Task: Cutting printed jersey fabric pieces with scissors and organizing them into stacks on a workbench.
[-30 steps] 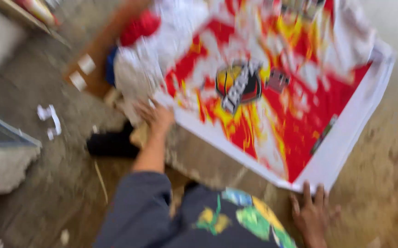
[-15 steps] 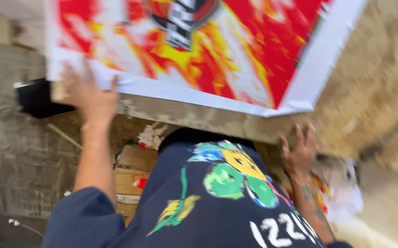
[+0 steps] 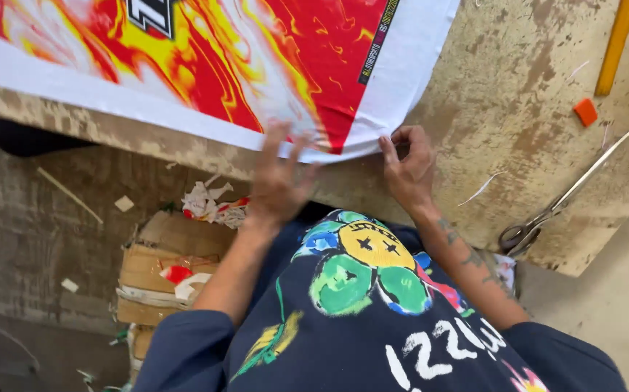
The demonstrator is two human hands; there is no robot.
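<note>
A large printed sheet [image 3: 220, 65] with red, yellow and white flame patterns and a white border lies on a worn beige table [image 3: 517, 94]. My left hand [image 3: 278, 181] is blurred, fingers spread, resting flat on the sheet's near white border. My right hand [image 3: 409, 163] pinches the near corner edge of the sheet between fingers and thumb. My dark blue shirt with colourful print fills the bottom of the view.
Long metal scissors [image 3: 557, 203] lie near the table's right edge. An orange block [image 3: 585, 111] and a yellow ruler [image 3: 614, 43] lie at the far right. Below the table stand cardboard boxes [image 3: 165, 268] with paper scraps [image 3: 209, 203] on the floor.
The view has swung right along the table's near edge. My left hand moved from the sheet's left part to its near border, and my right hand rose from the table edge to grip the corner.
</note>
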